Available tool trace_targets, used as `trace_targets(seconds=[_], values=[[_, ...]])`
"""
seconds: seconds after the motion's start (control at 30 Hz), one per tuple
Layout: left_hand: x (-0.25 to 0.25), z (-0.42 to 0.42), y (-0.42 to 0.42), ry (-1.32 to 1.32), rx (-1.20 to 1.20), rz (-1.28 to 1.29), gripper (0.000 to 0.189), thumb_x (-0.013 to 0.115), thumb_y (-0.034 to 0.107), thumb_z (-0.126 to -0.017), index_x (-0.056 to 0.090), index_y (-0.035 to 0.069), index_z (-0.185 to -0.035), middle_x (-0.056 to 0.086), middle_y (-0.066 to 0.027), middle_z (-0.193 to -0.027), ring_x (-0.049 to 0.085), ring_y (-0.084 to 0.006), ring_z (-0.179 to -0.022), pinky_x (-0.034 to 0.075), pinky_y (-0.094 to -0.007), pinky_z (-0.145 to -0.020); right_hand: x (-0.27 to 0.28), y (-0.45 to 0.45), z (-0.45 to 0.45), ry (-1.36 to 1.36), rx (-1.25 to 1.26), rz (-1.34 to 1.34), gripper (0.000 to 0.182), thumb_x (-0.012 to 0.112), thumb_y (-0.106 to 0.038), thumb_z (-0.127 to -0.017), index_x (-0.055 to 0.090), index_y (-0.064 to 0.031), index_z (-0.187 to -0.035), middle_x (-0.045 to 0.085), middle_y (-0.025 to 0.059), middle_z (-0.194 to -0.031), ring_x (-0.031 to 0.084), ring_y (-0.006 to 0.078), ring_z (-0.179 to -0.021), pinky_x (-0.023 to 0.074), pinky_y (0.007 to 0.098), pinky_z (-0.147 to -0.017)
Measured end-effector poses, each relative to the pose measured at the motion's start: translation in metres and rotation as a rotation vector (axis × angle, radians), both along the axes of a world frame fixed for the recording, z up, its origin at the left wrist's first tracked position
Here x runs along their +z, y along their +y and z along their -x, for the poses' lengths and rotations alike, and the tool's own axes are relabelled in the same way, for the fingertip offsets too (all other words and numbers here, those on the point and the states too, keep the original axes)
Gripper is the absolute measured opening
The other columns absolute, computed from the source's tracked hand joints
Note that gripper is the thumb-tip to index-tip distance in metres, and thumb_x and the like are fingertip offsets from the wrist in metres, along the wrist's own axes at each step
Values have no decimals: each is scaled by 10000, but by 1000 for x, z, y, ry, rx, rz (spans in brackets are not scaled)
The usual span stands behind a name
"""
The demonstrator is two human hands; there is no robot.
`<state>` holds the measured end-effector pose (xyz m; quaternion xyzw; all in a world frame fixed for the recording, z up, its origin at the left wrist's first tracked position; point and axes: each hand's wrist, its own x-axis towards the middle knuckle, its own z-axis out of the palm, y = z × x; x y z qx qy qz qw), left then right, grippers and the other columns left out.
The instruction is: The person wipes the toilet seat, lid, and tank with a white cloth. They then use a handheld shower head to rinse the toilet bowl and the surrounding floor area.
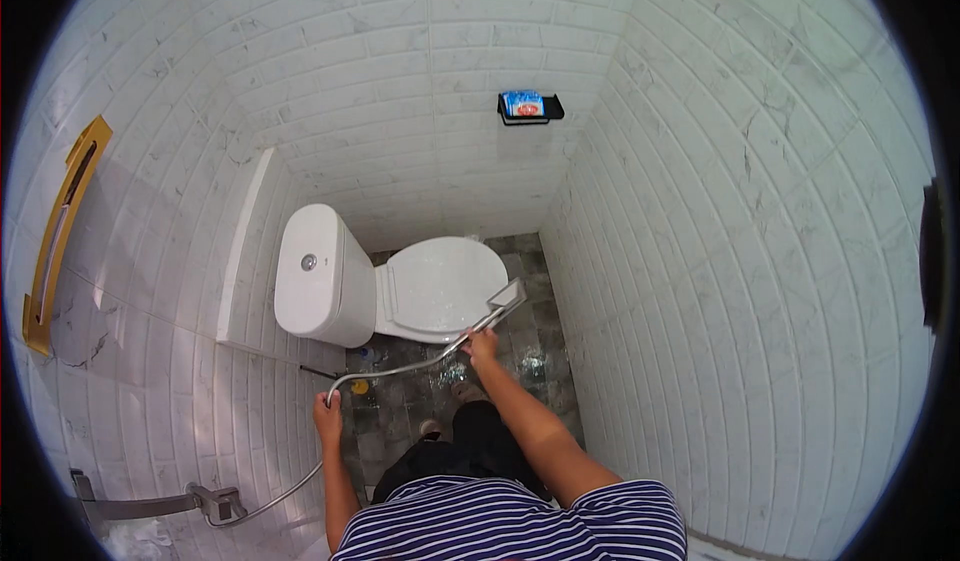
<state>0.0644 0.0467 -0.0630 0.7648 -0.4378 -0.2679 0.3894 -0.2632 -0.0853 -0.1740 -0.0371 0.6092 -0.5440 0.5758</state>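
Note:
My right hand (481, 343) grips the handle of a silver hand shower (507, 296), whose rectangular head is over the front end of a white toilet (446, 283). From the handle a metal shower hose (386, 372) curves leftward into my left hand (328, 411), closed around it. Beyond that hand the hose runs down to a wall fitting (217, 501) at the lower left. The toilet's lid is down, and wet spots glint on it. Its cistern (322, 268) stands to the left, with a round flush button on top.
Dark floor tiles (540, 321) look wet and shiny. A small yellow object (360, 387) lies near the left wall. A black wall shelf (555, 107) holds a blue packet (523, 102). A gold-coloured wall fixture (64, 238) juts from the left wall. White tiled walls (697, 261) stand close around.

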Motion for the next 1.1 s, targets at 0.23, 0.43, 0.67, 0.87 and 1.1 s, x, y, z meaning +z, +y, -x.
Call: trace_targets(seconds=[0.23, 0.43, 0.67, 0.87, 1.1], values=[[0, 39, -34, -42, 110, 70, 294, 625, 280, -793, 507, 12, -765, 460, -36, -627, 416, -121, -585, 366, -284, -542, 19, -47, 3, -69, 208, -21, 207, 542, 14, -789, 481, 25, -986, 584, 118, -831, 629, 245, -713, 548, 381, -539], [16, 70, -45, 9, 217, 56, 275, 623, 261, -795, 513, 10, -774, 473, -27, -644, 422, -116, -590, 367, -272, -552, -15, -88, 56, -102, 152, -123, 182, 508, 36, -809, 444, 29, -979, 555, 135, -864, 621, 289, -761, 546, 476, -614], [13, 89, -43, 54, 227, 73, 257, 607, 255, -810, 510, 21, -768, 445, 6, -637, 396, -88, -591, 343, -248, -539, -32, -146, 113, -508, -367, 90, 145, 463, -58, -874, 447, -10, -1010, 534, 128, -971, 557, 287, -960, 417, 561, -865], [24, 102, -46, 78, 164, 40, 235, 599, 239, -820, 510, 29, -760, 439, 23, -630, 390, -70, -590, 326, -231, -530, 36, -183, 127, -624, -493, 191, 190, 406, -118, -915, 447, -33, -1080, 530, 94, -1010, 570, 261, -927, 427, 552, -855], [49, 108, -51, 119, 36, 73, 197, 629, 185, -792, 529, 15, -779, 461, 24, -619, 401, -67, -576, 333, -228, -526, 93, -197, 154, -541, -639, 468, 204, 384, -152, -928, 438, -36, -1087, 536, 101, -1007, 575, 255, -920, 465, 563, -789]])
